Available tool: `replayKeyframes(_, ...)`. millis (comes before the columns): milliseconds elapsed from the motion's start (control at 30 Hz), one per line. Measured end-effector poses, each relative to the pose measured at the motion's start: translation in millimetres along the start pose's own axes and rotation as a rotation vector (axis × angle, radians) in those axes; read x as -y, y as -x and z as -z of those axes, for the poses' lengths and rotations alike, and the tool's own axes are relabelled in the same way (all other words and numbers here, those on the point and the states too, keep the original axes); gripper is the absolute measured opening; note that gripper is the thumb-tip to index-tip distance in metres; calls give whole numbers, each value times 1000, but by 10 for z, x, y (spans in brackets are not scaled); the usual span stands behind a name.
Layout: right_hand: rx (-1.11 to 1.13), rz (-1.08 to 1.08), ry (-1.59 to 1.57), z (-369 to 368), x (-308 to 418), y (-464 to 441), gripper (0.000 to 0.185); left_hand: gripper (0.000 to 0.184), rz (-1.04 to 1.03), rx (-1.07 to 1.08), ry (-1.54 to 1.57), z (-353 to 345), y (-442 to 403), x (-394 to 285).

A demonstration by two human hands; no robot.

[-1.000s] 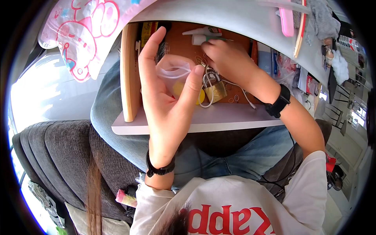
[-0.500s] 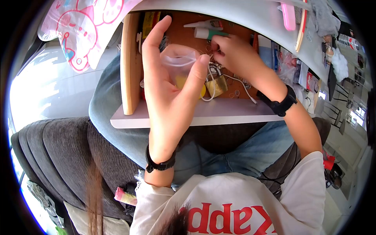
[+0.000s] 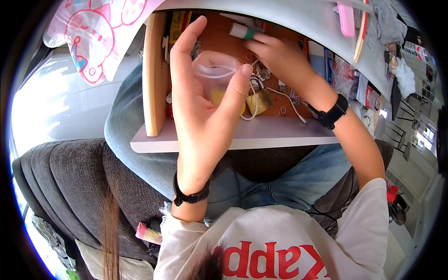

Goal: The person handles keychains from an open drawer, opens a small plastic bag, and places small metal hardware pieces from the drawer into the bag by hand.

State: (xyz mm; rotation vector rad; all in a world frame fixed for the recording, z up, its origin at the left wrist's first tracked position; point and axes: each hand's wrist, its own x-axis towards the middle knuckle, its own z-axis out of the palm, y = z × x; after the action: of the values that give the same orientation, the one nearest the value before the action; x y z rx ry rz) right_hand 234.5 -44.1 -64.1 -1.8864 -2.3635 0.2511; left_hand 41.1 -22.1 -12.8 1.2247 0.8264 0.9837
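My left hand (image 3: 200,107) is curved around a small clear zip bag (image 3: 214,77), its mouth facing up and something yellow low in it. My right hand (image 3: 280,58) reaches into the drawer (image 3: 219,39) with fingers bent together against a white and green tube (image 3: 240,31). Its fingertips are partly hidden, so what they pinch, if anything, is unclear. Just below lie a brass padlock (image 3: 259,101), a white cord (image 3: 282,92) and several small rings (image 3: 280,111).
The drawer's wooden side (image 3: 155,74) and pale front edge (image 3: 280,133) surround the clutter. A yellow box (image 3: 178,27) stands at its back left. Plastic packets (image 3: 343,74) lie to the right. The desk edge (image 3: 280,14) overhangs the back, with a pink item (image 3: 346,19) on it.
My right hand has moved up toward the back of the drawer, now covering more of the tube. The tube has shifted back and tilted. My left hand stays nearly still with the bag.
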Motion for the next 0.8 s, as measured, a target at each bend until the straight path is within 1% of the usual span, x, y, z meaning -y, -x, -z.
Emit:
replayKeyframes(100, -14, 40, 30, -4, -49, -54, 21, 59, -23, 4, -1, 8, -1, 17)
replayKeyframes(200, 23, 52, 48, -1, -79, -62, 18, 59, -14, 4, 8, 7, 0, 19)
replayKeyframes(300, -69, 56, -64, -69, -131, -45, 14, 58, -29, 1, -16, 5, -3, 17)
replayKeyframes(400, 135, -478, -924, 94, -57, -27, 6, 57, -10, 10, -30, 17, -2, -10)
replayKeyframes(433, 79, -712, -1166, 343, 64, -50, 9, 57, -5, 7, -28, 19, -2, -15)
replayKeyframes(467, 201, -602, -1572, 394, -103, 24, 16, 57, 2, 7, -24, 16, 1, -21)
replayKeyframes(533, 357, -576, -1812, 461, -146, 128, 23, 56, 7, 8, -33, 5, 5, -24)
replayKeyframes(600, 393, -659, -1838, 490, -78, 129, 24, 55, 6, 7, -57, 9, 4, -26)
replayKeyframes(667, 359, -753, -1829, 430, -112, 140, 26, 55, 2, 12, -76, 22, 3, -14)
replayKeyframes(733, 252, -856, -1785, 223, -322, 171, 28, 55, -3, 12, -90, 26, 5, -5)
replayKeyframes(800, 317, -828, -1668, 251, -458, 210, 29, 55, -9, 9, -96, 26, 1, 2)
